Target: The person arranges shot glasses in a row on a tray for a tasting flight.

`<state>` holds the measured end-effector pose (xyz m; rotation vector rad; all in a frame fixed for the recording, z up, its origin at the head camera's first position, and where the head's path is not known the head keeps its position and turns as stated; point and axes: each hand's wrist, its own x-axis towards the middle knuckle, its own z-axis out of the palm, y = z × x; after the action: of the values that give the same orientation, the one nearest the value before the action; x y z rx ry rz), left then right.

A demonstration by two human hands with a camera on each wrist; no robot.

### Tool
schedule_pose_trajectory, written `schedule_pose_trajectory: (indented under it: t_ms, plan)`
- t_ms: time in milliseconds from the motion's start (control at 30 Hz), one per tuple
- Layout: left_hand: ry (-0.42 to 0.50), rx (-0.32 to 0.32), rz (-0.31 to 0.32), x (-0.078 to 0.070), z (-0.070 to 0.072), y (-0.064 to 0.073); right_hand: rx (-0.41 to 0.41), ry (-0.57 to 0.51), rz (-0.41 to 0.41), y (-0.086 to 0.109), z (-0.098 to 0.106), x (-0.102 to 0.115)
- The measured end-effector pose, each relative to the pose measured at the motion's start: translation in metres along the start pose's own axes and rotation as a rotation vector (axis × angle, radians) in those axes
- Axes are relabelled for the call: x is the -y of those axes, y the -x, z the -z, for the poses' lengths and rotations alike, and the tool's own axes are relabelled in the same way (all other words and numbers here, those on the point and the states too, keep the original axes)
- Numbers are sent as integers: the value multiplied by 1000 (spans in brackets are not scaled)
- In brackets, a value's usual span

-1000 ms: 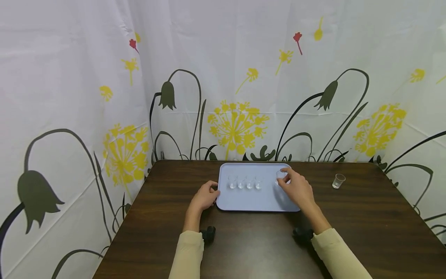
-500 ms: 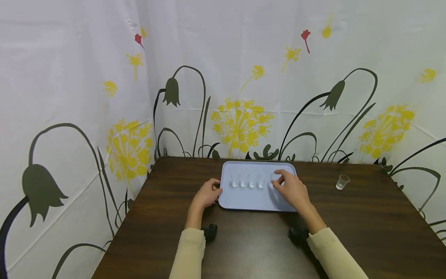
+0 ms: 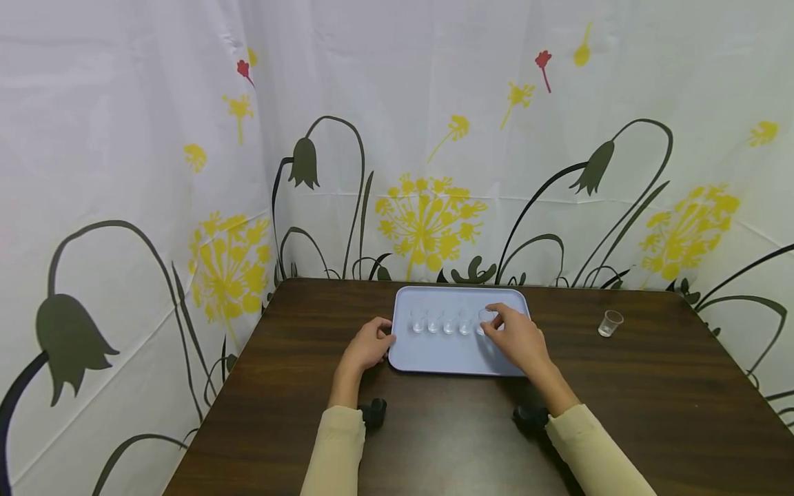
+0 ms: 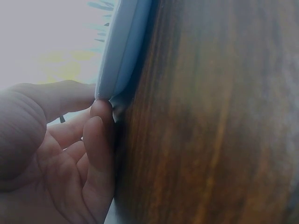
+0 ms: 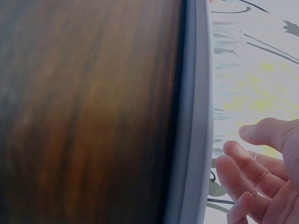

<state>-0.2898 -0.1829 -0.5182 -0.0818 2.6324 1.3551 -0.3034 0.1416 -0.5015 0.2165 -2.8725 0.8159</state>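
Several small clear plastic cups (image 3: 449, 324) stand in a row on the light blue tray (image 3: 434, 358). At the tray's left edge, my left hand (image 3: 368, 344) pinches the rim. The left wrist view shows the thumb (image 4: 70, 95) over that rim and a fingertip (image 4: 102, 109) beneath it. Over the tray's right half, my right hand (image 3: 516, 337) holds another clear cup (image 3: 482, 321) by thumb and fingers at the row's right end. That cup is partly hidden by the fingers and is barely discernible in the right wrist view, where the right fingers (image 5: 252, 170) lie beyond the tray's rim.
One more clear cup (image 3: 611, 323) sits on the dark wooden table (image 3: 670, 386), right of the tray. Behind the table's far edge hangs a white curtain (image 3: 397, 83) printed with flowers. Black wrist cameras (image 3: 373, 413) sit under both forearms.
My right hand has moved left with its cup, bringing it closer to the row. The left hand stays at the tray's edge. The head view has shifted slightly.
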Motion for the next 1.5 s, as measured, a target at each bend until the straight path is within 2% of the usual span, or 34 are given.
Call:
schedule_pose_trajectory:
  t_ms: [300,900,1033,1267,1367,1500]
  plan:
    - [29,8,-22,-2,-1,1,-6,-1,7,2,-2,-3]
    - [27,-6,-21,-2,0,0,16,-17,-5,1,0,-1]
    - [27,-8,-20,-1,0,0,35,-28,-6,1,5,-3]
    - [30,-4,-26,0,-1,-1,121,-224,45,-4,19,-14]
    - [36,1,-27,0,-1,-1,111,-228,40,-5,30,-18]
    - [37,2,-30,0,0,-1,59,-229,22,-3,46,-28]
